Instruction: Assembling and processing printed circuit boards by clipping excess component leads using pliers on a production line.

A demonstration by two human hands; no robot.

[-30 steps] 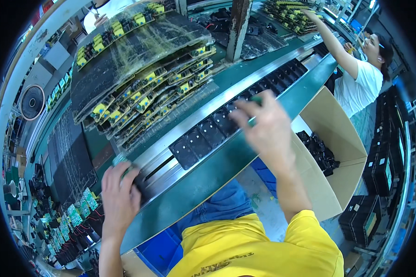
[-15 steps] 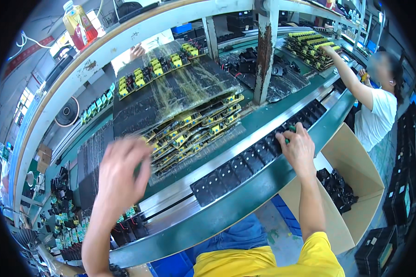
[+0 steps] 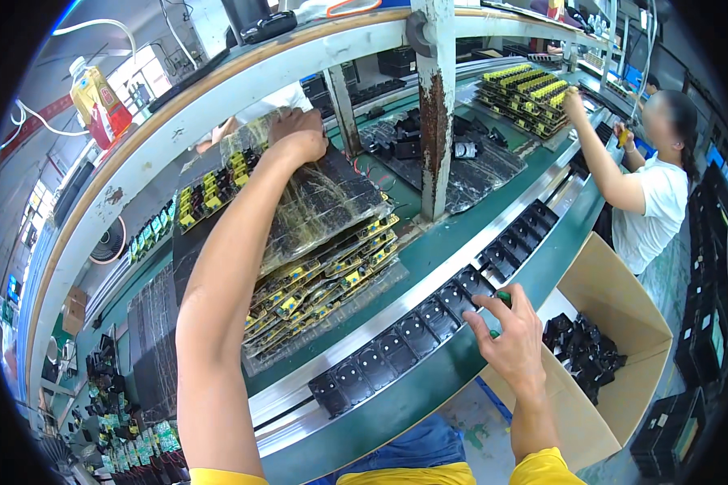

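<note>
left hand (image 3: pixel 301 136) at stacked boards (image 3: pixel 323 295), grip unclear; right hand (image 3: pixel 511 330) clasps green object (image 3: pixel 504 297).

"How are the black cases (image 3: pixel 380 365) looking?"

"They're looking like smooth plastic, and they're showing a slight sheen."

"And what is the rail (image 3: pixel 283 398) showing?"

"It's showing bare, glossy metal, and it's gleaming beside the smooth green bench edge (image 3: pixel 412 396)."

"Is the post (image 3: pixel 437 113) looking rough?"

"Yes, its painted metal is showing scabby rust, while the carton (image 3: pixel 623 301) is showing plain matt cardboard."
</note>
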